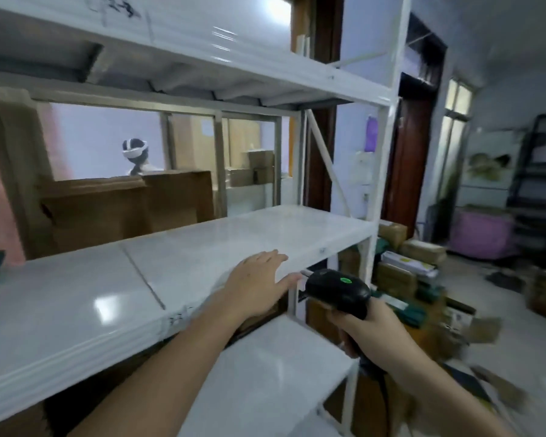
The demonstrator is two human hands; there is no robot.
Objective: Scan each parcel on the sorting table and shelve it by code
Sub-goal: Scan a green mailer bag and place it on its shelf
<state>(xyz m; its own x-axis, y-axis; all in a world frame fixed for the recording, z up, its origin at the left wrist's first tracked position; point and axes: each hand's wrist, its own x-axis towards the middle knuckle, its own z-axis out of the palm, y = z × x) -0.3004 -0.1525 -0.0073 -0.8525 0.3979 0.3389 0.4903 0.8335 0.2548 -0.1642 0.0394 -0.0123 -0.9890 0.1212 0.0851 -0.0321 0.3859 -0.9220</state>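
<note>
Left hand: the left hand (259,283) lies flat at the front edge of the middle shelf (202,257), fingers (273,255) straight and spread, holding nothing.
Right hand: the right hand (371,331) is wrapped round the grip of a black barcode scanner (338,288), whose green light is lit.
Scanner: just right of the left hand, in front of the white rack's upright (383,171).
Parcels: brown cardboard boxes (123,209) stand at the back of the middle shelf; more parcels (404,266) are piled on the floor right of the rack.
Background: a person wearing a white headset (135,149) shows through the rack.
</note>
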